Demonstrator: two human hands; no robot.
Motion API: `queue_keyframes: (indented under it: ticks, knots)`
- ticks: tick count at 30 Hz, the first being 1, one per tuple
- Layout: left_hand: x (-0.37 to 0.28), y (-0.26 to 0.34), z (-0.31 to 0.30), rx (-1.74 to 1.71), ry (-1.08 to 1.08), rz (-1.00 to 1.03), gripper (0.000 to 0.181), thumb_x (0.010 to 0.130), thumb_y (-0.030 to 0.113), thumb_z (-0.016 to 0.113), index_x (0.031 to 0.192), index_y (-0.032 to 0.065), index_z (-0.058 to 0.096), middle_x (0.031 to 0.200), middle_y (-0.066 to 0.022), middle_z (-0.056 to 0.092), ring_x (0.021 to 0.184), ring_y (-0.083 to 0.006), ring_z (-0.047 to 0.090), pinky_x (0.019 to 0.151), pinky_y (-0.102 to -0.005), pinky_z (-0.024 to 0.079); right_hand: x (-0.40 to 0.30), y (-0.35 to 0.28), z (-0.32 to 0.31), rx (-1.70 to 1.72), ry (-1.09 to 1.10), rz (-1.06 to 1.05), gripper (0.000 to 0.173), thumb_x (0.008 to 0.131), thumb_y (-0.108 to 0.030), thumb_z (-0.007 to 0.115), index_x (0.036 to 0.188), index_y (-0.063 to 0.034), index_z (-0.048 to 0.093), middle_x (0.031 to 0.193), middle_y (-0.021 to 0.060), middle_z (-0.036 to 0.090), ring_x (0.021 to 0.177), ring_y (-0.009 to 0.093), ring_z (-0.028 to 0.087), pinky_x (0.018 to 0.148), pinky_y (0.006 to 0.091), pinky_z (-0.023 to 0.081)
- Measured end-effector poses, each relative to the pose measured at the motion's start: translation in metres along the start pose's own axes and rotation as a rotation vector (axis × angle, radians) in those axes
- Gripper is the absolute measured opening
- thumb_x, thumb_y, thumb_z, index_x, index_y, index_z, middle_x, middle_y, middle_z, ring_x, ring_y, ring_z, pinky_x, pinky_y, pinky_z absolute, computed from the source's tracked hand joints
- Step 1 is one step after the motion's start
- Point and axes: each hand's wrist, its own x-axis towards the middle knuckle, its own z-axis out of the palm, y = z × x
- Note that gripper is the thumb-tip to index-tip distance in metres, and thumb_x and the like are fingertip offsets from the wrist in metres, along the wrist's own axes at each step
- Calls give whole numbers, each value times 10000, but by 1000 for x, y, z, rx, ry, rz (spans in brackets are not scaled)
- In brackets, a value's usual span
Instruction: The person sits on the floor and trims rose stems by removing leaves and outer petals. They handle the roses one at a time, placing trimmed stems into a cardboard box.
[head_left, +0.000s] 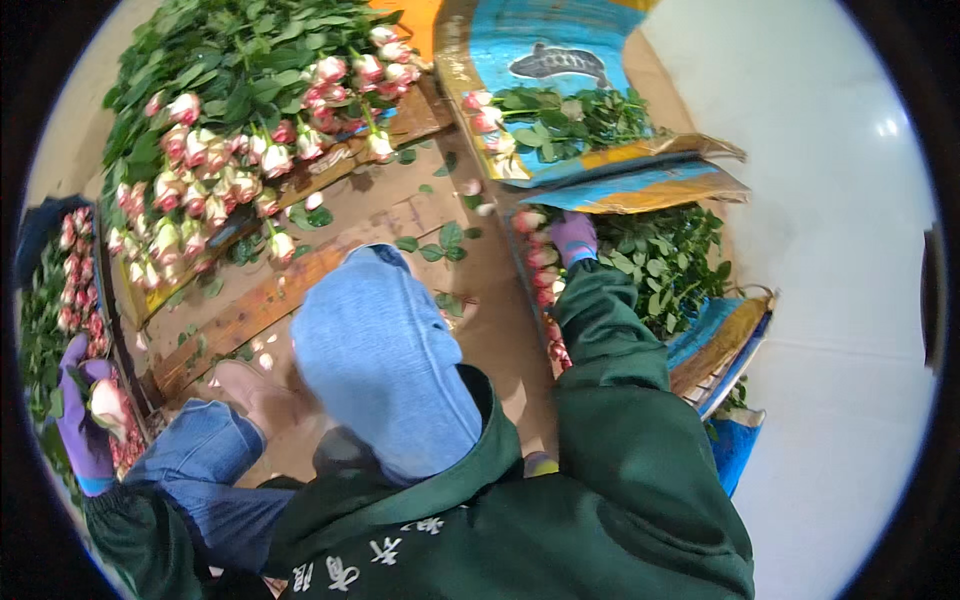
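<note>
My left hand (86, 416), in a purple glove, is at the far left with a pale pink rose (109, 406) at its fingers; the stem is hidden. It is beside a row of red and pink rose heads (81, 262). My right hand (574, 231), also in a purple glove, reaches to the right among a stack of roses (541, 259), just under the edge of a painted blue and yellow sheet (637, 191). Its fingers are partly hidden by the sheet and leaves, so I cannot tell whether they grip anything.
A large heap of pink and white roses (244, 184) lies at the upper left. More roses (487, 120) rest on a blue painted sheet (555, 37) at the upper right. Loose leaves (446, 244) and petals lie near a wooden board (247, 315). A white wall (840, 300) stands on the right.
</note>
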Motion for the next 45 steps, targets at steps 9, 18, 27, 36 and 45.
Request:
queue_keyframes:
  ticks: [9, 18, 27, 36, 45]
  knots:
    - [-39, 24, 51, 66, -23, -247, 335, 906, 245, 449, 1057, -48, 512, 739, -104, 604, 549, -142, 576, 507, -250, 475, -146, -83, -143, 764, -535, -473, 304, 864, -99, 502, 1143, 17, 532, 1025, 108, 614, 917, 127, 568, 818, 251, 440]
    - [-60, -39, 126, 145, -256, -252, 288, 838, 234, 549, 1041, 31, 572, 910, -63, 561, 841, -164, 535, 741, -309, 426, -297, -318, -206, 474, -365, -1403, 356, 865, -264, 520, 1087, 15, 534, 904, 132, 617, 755, 215, 589, 672, 299, 464]
    - [-81, -115, 161, 441, -478, -361, 505, 823, 418, 492, 1212, 96, 474, 1074, -176, 580, 1015, -320, 544, 876, -387, 423, -286, -374, -36, -35, -600, -1106, 208, 831, -240, 515, 890, -55, 587, 868, 142, 621, 726, 285, 596, 651, 384, 460]
    - [-85, -104, 152, 466, -645, -417, 477, 833, 409, 429, 1156, 62, 478, 1009, -174, 602, 896, -324, 589, 768, -410, 456, -239, -374, 111, -477, -319, -1113, 184, 788, -141, 499, 925, -126, 620, 880, 134, 634, 830, 293, 617, 648, 432, 475]
    - [-74, -137, 154, 386, -441, -329, 358, 782, 364, 566, 897, 26, 576, 748, -202, 601, 731, -353, 595, 662, -428, 469, -266, -428, 147, -440, -410, -1254, 127, 680, -130, 592, 750, -46, 656, 763, 142, 644, 742, 272, 634, 619, 403, 497]
